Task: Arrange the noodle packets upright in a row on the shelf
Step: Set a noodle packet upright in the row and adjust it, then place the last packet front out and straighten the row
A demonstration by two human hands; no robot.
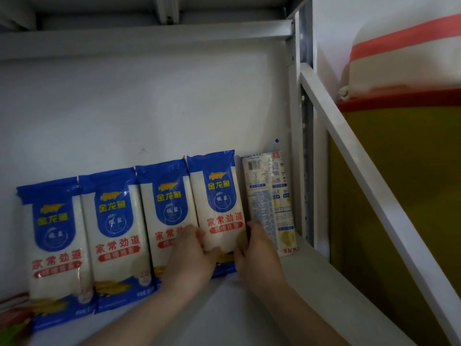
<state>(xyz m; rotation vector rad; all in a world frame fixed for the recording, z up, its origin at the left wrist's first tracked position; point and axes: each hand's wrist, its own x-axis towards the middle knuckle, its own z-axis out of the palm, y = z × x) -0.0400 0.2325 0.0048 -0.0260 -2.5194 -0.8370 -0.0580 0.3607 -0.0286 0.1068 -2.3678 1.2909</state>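
Note:
Several blue-and-white noodle packets stand upright in a row against the white back wall of the shelf. Both hands hold the fourth packet from the left at its lower part. My left hand grips its left edge, thumb across the front. My right hand grips its right edge, fingers tucked between it and the last packet. That last packet stands with its printed back side and barcode facing out, next to the right upright. The three packets to the left, nearest one, stand untouched.
A white metal upright closes the shelf on the right. A slanted white frame bar runs beyond it, with a yellow and red sack behind. Red packaging shows at the bottom left corner. An upper shelf beam spans overhead.

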